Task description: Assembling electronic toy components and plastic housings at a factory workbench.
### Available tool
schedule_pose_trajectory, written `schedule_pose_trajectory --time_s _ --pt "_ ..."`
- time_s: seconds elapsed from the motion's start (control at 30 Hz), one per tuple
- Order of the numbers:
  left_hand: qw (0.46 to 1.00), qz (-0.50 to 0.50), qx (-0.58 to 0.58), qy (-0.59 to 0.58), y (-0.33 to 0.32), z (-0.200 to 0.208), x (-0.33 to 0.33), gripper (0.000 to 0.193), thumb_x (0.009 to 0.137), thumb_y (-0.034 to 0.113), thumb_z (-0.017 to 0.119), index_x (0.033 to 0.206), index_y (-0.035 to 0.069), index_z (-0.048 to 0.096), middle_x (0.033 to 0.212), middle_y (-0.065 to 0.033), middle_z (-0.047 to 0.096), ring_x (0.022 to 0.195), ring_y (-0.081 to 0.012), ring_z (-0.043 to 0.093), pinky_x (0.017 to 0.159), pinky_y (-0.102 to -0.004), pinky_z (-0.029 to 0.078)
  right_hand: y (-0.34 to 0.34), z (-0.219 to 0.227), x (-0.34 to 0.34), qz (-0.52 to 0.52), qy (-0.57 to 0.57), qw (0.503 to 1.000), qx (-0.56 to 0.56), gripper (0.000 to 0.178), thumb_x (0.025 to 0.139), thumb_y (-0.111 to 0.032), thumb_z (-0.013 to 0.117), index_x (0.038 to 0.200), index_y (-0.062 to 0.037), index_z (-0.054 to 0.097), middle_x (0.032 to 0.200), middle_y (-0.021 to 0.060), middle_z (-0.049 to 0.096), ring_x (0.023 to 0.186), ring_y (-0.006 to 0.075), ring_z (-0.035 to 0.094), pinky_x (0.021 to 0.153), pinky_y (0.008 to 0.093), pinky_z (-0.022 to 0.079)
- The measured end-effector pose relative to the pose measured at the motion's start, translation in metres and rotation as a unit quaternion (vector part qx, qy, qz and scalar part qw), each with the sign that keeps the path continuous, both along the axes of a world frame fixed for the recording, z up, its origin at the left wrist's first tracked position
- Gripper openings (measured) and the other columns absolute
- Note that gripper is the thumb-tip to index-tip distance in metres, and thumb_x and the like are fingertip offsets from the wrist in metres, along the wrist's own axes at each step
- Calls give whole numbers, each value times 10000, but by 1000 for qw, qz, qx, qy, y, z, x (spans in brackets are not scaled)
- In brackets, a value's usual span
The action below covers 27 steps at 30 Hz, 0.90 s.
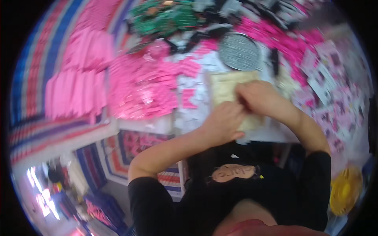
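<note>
My left hand [225, 121] and my right hand [258, 96] meet over a cream-coloured block or pad [225, 84] on the white table. Both hands have their fingers curled inward and nearly touch. Whatever is between the fingertips is hidden and blurred. Just beyond the pad lies a round, silvery-grey disc or shallow tin [238, 52]. To the left of my left hand, small pink pieces [189, 98] lie beside scattered white pieces [193, 120].
A heap of glossy pink pieces [141, 92] fills the left side, next to stacked pink strips [76, 94] on striped cloth. Green packets [163, 17] lie at the back. Pink-and-white printed cards [334, 98] cover the right. A yellow round basket-like object [346, 190] is at lower right.
</note>
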State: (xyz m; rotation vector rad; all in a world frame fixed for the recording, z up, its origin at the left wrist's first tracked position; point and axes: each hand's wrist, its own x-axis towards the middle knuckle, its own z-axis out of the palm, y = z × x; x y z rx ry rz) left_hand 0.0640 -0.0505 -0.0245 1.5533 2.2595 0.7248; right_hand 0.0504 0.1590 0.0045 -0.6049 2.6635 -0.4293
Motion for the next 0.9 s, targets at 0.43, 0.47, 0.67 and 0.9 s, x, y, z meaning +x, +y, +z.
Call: schedule_pose_trajectory --time_s 0.43,0.47,0.67,0.9 --pt "632 652 -270 321 -260 139 -303 657 824 517 724 1289 65 621 1177 -202 708 1156 -339 653 1086 -610 366 4 -7 6 -49 59 996 -34 233 737 -73 668 949 -74 572 796 155 661 786 386 659 681 494 498" --pt "617 650 -304 324 -283 142 -304 632 831 504 719 1284 73 629 1183 -184 711 1169 -332 649 1095 -618 345 1 -7 6 -40 50 997 -47 228 735 -74 670 943 -74 574 798 154 665 789 383 662 682 493 499" --pt "663 617 -140 400 -272 138 -319 467 851 403 711 1204 100 672 1130 -91 736 1137 -297 649 1093 -558 312 15 3 1 -44 -8 996 -83 267 723 -77 704 965 -63 591 842 136 660 815 344 654 689 441 503" --pt "836 327 116 426 -93 128 -136 306 801 279 767 1046 127 663 901 -48 596 942 -280 578 887 -460 332 -18 35 3 -172 16 832 -527 413 900 -206 735 1261 -54 604 1106 57 612 903 142 603 650 305 501"
